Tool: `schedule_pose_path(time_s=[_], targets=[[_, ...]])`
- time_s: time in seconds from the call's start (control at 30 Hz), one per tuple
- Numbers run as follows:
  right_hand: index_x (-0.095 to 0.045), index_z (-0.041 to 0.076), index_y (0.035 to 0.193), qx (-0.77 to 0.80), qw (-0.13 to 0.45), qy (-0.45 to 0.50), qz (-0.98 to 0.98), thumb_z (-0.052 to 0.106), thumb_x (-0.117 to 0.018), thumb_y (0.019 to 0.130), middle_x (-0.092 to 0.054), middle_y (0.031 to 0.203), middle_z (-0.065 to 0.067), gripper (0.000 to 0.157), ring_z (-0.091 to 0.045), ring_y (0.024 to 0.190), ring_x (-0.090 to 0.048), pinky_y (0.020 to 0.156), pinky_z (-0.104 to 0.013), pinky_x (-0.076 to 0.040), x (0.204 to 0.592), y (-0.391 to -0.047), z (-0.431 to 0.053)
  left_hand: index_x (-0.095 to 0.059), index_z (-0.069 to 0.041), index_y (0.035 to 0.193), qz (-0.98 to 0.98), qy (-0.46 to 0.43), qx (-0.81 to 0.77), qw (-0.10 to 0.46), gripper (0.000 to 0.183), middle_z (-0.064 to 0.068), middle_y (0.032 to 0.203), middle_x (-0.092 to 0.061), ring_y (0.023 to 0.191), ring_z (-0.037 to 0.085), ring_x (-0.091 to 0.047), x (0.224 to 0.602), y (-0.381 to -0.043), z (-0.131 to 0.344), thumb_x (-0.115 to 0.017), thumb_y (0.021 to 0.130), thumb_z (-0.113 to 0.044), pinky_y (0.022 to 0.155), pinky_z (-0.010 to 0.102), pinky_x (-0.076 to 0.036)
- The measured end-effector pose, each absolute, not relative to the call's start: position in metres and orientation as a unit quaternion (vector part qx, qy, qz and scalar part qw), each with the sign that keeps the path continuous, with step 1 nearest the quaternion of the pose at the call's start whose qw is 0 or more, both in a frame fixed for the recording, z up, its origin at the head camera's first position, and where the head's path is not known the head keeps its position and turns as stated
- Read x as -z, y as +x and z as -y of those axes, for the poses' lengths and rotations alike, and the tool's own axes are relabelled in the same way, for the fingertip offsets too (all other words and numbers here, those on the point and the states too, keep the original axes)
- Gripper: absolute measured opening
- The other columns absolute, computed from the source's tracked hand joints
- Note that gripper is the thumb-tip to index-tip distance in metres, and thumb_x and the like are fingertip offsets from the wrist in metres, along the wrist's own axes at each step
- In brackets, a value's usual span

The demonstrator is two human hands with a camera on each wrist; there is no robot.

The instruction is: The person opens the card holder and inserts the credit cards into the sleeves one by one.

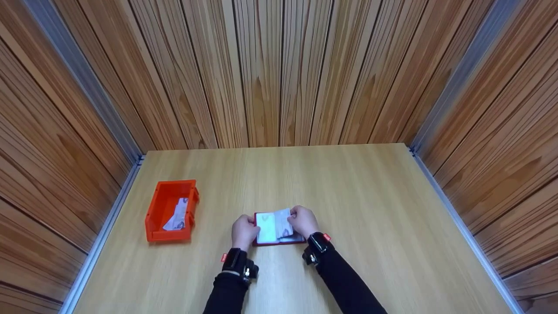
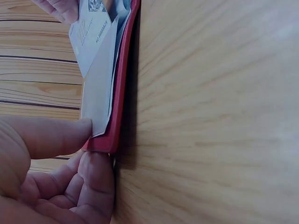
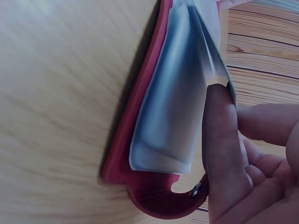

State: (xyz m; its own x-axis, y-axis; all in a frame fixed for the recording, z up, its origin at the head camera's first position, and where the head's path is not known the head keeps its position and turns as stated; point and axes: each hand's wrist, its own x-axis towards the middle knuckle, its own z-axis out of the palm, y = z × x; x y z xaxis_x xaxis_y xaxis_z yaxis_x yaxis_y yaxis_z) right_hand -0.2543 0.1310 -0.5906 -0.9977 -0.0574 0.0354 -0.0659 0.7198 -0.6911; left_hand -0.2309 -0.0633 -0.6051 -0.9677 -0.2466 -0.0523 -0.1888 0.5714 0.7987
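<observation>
A red card holder (image 2: pixel 122 70) lies spread on the table in front of the person, its clear sleeves (image 3: pixel 173 102) showing inside. At its left edge the left hand (image 1: pixel 244 231) pinches the corner, thumb on the inner page and fingers at the outside. The right hand (image 1: pixel 304 220) pinches a raised sleeve page between thumb and index finger, on the right half. A pale card (image 2: pixel 91 35) printed "VIP" stands tilted at this page in the left wrist view. The holder's red strap (image 3: pixel 154 203) with a metal snap curls below the right fingers.
An orange bin (image 1: pixel 169 235) stands on the table to the left, with several pale printed cards (image 1: pixel 178 216) inside. Wood-panelled walls with metal rails border the table (image 1: pixel 348 183) on the left, right and back.
</observation>
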Motion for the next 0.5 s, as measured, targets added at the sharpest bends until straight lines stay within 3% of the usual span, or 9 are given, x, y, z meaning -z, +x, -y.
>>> schedule_pose_path(time_s=[0.5], targets=[[-0.066,0.000,0.088,-0.363,-0.008,0.033,0.931,0.005,-0.070,0.081,-0.062,0.079,-0.005,0.009,-0.023,0.075,-0.058,0.073,-0.038,-0.049,0.5895,-0.2536,-0.1262,-0.065,0.003,0.092,0.882,0.137,0.452,0.010,0.019,0.009,0.081,-0.063,0.081,0.027,-0.060,0.6058,-0.2315,0.0635,-0.070,0.074,0.003,0.072,0.040,-0.051]])
